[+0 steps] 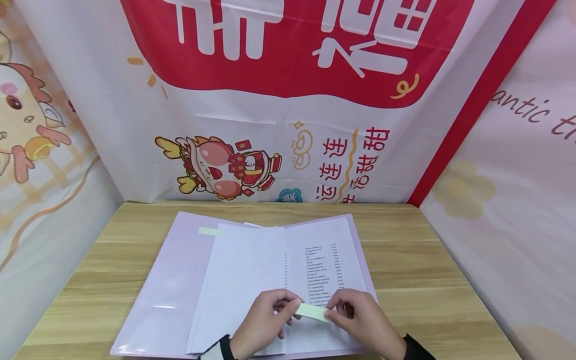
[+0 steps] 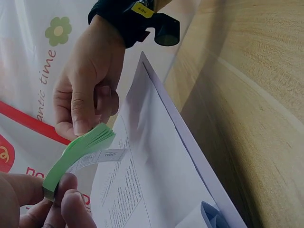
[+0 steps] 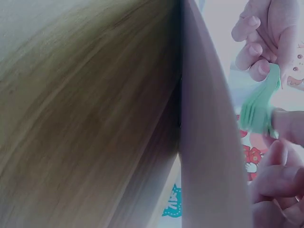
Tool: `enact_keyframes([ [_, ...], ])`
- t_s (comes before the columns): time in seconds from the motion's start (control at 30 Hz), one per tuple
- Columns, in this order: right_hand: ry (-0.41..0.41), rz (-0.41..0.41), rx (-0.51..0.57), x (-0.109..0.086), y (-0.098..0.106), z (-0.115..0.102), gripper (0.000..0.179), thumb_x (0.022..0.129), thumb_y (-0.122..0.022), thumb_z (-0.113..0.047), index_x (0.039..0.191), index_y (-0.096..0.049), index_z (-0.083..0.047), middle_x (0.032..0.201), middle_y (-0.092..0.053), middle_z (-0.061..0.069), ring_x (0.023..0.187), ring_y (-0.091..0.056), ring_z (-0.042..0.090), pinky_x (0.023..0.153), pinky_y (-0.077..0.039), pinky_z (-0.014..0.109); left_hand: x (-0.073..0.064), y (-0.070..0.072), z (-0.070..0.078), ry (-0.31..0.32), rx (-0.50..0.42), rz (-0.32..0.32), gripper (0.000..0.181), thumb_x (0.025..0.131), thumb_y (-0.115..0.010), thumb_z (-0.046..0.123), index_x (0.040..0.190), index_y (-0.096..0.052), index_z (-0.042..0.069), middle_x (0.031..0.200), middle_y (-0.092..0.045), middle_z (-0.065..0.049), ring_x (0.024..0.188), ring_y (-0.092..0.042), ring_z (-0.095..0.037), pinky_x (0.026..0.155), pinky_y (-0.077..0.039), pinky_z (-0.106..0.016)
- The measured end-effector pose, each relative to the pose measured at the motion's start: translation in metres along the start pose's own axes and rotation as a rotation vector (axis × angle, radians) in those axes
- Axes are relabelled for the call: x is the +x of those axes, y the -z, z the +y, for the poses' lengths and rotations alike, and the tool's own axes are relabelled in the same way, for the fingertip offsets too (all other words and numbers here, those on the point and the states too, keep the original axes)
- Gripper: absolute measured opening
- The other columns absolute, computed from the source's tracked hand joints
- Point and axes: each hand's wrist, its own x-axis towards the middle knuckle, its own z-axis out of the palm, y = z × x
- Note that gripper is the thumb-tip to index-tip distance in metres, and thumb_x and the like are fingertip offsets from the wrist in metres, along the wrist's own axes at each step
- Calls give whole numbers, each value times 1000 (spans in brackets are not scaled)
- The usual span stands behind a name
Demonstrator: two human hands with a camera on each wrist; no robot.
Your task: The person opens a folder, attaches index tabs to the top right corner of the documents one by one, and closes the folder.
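A slim pad of light green sticky notes (image 1: 312,312) is held between both hands, over the right-hand page of an open folder. My left hand (image 1: 265,320) pinches its left end between thumb and fingers. At the pad's other end, the thumb and forefinger of my right hand (image 1: 360,315) grip the strips. In the left wrist view the sticky-note pad (image 2: 71,154) bends upward and its strips fan apart, with a printed backing strip (image 2: 102,156) hanging below. Under the hands lies the lilac folder (image 1: 155,285) with white sheets (image 1: 243,280); the right page bears a printed list (image 1: 321,275).
One green sticky strip (image 1: 208,231) juts from the upper left edge of the sheets onto the folder's cover. The folder lies on a wooden table (image 1: 418,280). Printed cloth walls (image 1: 288,115) close off the back and both sides.
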Motion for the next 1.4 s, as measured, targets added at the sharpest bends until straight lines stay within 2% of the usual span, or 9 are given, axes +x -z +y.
enact_keyframes([
  [0.3, -21, -128, 108, -2, -3, 4, 25, 86, -81, -31, 88, -59, -18, 75, -52, -12, 63, -44, -3, 55, -39, 18, -1, -1, -2, 22, -8, -18, 17, 101, -65, 22, 103, -74, 8, 81, -70, 0, 64, -59, -18, 44, -46, -21],
  [0.47, -1, -116, 116, -1, -2, 5, 23, 87, -78, -32, 83, -60, -18, 71, -48, -15, 63, -43, -3, 55, -38, 17, -1, -2, -2, 13, -7, -26, 15, 101, -65, 20, 103, -74, 8, 81, -69, 0, 66, -61, -20, 44, -47, -21],
  [0.6, 1, -113, 88, 0, -1, 5, 20, 90, -75, -33, 79, -64, -20, 69, -47, -17, 63, -43, -4, 55, -37, 18, -1, -2, -1, 12, 1, -29, 17, 102, -64, 23, 103, -74, 9, 81, -69, 0, 66, -61, -21, 45, -48, -22],
  [0.7, 39, -104, 49, 1, -1, 3, 18, 94, -71, -32, 80, -68, -21, 69, -49, -18, 63, -43, -4, 55, -38, 18, -2, -1, 0, 21, 1, -32, 19, 102, -64, 25, 103, -74, 9, 81, -69, 0, 66, -61, -21, 45, -48, -22],
  [0.8, 84, -63, -15, 1, -2, 0, 16, 96, -68, -32, 84, -74, -24, 71, -51, -19, 63, -44, -4, 54, -39, 18, -2, -1, 0, 22, 1, -33, 20, 102, -63, 25, 103, -74, 8, 81, -70, 0, 65, -61, -20, 44, -48, -22],
  [0.93, 82, -4, -76, 2, -1, -5, 15, 98, -67, -36, 89, -78, -29, 74, -55, -19, 63, -46, -3, 54, -40, 19, -1, 0, 0, 10, 7, -25, 21, 102, -63, 27, 103, -74, 8, 81, -71, 0, 66, -62, -18, 45, -48, -22],
  [1.03, 77, 0, -52, 3, 0, -9, 15, 98, -66, -34, 89, -76, -28, 76, -57, -18, 64, -47, -2, 55, -42, 19, 0, 0, 0, 5, 8, -19, 22, 102, -63, 28, 103, -74, 8, 81, -71, 0, 66, -62, -17, 45, -49, -22],
  [1.27, 46, -64, 68, 6, 1, -15, 18, 102, -63, -22, 86, -70, -21, 74, -54, -14, 66, -46, -1, 57, -41, 21, 1, -1, -2, 2, 7, -19, 23, 102, -63, 29, 103, -73, 9, 82, -69, 0, 66, -62, -15, 45, -49, -22],
  [1.4, 39, -69, 82, 8, 2, -19, 19, 103, -61, -19, 86, -68, -20, 72, -51, -14, 64, -45, -1, 56, -39, 20, 4, 0, -4, -5, 32, -4, 24, 104, -59, 30, 103, -73, 10, 85, -68, 0, 69, -63, -17, 48, -49, -24],
])
